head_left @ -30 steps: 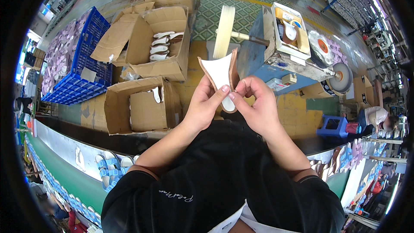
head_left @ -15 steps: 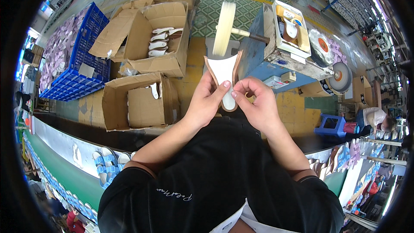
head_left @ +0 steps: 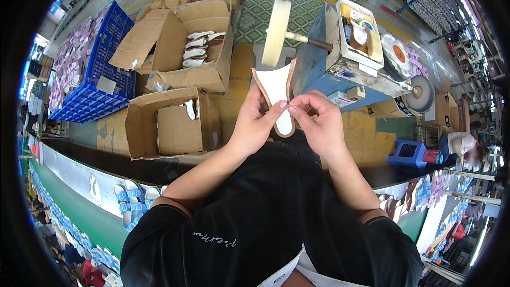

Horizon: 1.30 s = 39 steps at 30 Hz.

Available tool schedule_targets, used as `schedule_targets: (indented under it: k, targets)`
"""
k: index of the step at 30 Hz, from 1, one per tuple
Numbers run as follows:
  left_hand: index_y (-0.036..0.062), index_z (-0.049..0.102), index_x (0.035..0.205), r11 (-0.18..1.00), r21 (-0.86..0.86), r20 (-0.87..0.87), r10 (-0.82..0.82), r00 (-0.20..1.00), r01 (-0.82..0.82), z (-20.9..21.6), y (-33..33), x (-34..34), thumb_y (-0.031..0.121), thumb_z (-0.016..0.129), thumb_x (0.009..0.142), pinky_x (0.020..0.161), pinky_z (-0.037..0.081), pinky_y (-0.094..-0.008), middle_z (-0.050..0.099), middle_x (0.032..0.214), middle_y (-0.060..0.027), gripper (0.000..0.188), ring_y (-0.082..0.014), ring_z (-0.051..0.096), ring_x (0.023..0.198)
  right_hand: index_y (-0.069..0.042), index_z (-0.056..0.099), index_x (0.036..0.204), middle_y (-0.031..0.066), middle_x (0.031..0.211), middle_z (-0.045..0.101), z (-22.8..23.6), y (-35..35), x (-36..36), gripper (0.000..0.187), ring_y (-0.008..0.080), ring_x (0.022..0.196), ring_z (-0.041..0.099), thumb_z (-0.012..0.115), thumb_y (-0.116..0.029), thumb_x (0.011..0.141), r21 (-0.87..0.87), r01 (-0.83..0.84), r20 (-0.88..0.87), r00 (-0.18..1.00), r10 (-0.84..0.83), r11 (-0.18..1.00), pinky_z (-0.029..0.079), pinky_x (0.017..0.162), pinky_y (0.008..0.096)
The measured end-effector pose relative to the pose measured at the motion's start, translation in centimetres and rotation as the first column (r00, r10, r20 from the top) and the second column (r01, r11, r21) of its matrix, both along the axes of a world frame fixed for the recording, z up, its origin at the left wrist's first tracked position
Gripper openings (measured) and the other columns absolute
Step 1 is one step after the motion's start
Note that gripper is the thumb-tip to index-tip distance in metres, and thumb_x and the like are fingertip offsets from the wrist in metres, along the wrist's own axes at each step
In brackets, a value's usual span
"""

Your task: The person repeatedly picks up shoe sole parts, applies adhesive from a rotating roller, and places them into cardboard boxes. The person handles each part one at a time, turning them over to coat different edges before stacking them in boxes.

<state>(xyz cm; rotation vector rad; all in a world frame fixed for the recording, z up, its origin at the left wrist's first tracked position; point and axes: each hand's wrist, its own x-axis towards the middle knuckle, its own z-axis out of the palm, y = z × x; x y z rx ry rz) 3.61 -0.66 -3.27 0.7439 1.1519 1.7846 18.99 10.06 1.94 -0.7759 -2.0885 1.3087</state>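
Note:
Both of my hands hold a white shoe piece with brown edges (head_left: 277,82), in front of my body. Its far end flares into two points, and its near end is rounded. My left hand (head_left: 254,125) is closed on the left side, with the thumb lying across the white face. On the other edge, my right hand (head_left: 322,122) pinches the piece with thumb and bent fingers, and its thumb tip is close to the left one. The fingers beneath the piece are hidden. Just beyond the far end is a pale buffing wheel (head_left: 275,32) on a shaft.
A blue machine cabinet (head_left: 313,48) with a white tray (head_left: 344,53) on top is at the right, beside a grey wheel (head_left: 423,94). Cardboard boxes (head_left: 143,127) with similar pieces and a blue crate (head_left: 106,53) stand left. Blue sandals (head_left: 130,202) lie on the line behind me.
My right thumb and fingers have shifted slightly up along the shoe piece, closer to my left thumb. The piece has tilted a little. My left hand keeps nearly the same grip.

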Motion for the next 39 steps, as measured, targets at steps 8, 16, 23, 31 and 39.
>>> schedule_targets:
  k: [8, 16, 23, 31, 39]
  targets:
    - [0.0, 0.048, 0.155, 0.999, 0.034, -0.043, 0.01, 0.999, -0.008, 0.3, 0.1, 0.1, 0.009, 0.074, 0.112, 0.107, 0.057, -0.0347, 0.07, 0.138, -0.009, 0.051, -0.0143, 0.068, 0.125, -0.001, 0.079, 0.107, 0.0062, 0.1, 0.074, -0.4, 0.0, 0.2, 0.01, 0.0148, 0.085, 0.069, 0.084, -0.007, 0.101, -0.094, 0.018, -0.005, 1.0, -0.018, 0.995, 0.054, 0.074, 0.0299]
    - [-0.0017, 0.047, 0.15, 0.997, 0.012, -0.146, 0.081, 0.986, -0.081, 0.5, 0.0, 0.1, 0.001, 0.075, 0.107, 0.105, 0.058, -0.0344, 0.071, 0.135, -0.0117, 0.052, -0.0165, 0.071, 0.124, -0.001, 0.08, 0.106, 0.0059, 0.1, 0.075, -0.6, -0.2, 0.2, 0.011, 0.0137, 0.085, 0.07, 0.085, -0.008, 0.101, -0.153, 0.022, 0.002, 1.0, -0.022, 0.988, 0.056, 0.076, 0.0296]
    - [-0.0058, 0.048, 0.142, 0.989, 0.001, -0.198, 0.147, 0.969, -0.149, 0.2, 0.1, 0.3, 0.0, 0.078, 0.102, 0.104, 0.059, -0.0354, 0.074, 0.13, -0.0177, 0.051, -0.0187, 0.074, 0.12, -0.001, 0.079, 0.106, 0.0053, 0.099, 0.074, -1.2, -0.3, 0.2, 0.01, 0.0125, 0.084, 0.068, 0.084, -0.009, 0.102, -0.216, 0.023, 0.001, 1.0, -0.023, 0.976, 0.056, 0.076, 0.0298]
    - [-0.0069, 0.051, 0.139, 0.982, 0.015, -0.266, 0.187, 0.946, -0.189, 0.0, 0.1, 0.1, 0.002, 0.081, 0.099, 0.105, 0.058, -0.0345, 0.076, 0.128, -0.0185, 0.052, -0.0187, 0.074, 0.12, -0.002, 0.073, 0.107, 0.0012, 0.096, 0.069, -2.5, -0.3, 0.2, 0.008, 0.0094, 0.086, 0.061, 0.078, -0.008, 0.107, -0.311, -0.015, -0.05, 0.999, 0.0, 0.95, 0.052, 0.077, 0.0278]
    - [-0.0041, 0.05, 0.148, 0.992, 0.05, -0.177, 0.122, 0.977, -0.115, 0.0, -0.2, -0.2, 0.002, 0.073, 0.108, 0.107, 0.058, -0.0355, 0.075, 0.133, -0.0148, 0.047, -0.0175, 0.073, 0.124, -0.002, 0.072, 0.11, -0.0037, 0.096, 0.068, -2.2, -0.3, 0.3, 0.009, 0.0047, 0.086, 0.059, 0.076, -0.01, 0.11, -0.41, -0.074, -0.122, 0.992, 0.026, 0.909, 0.05, 0.078, 0.0248]
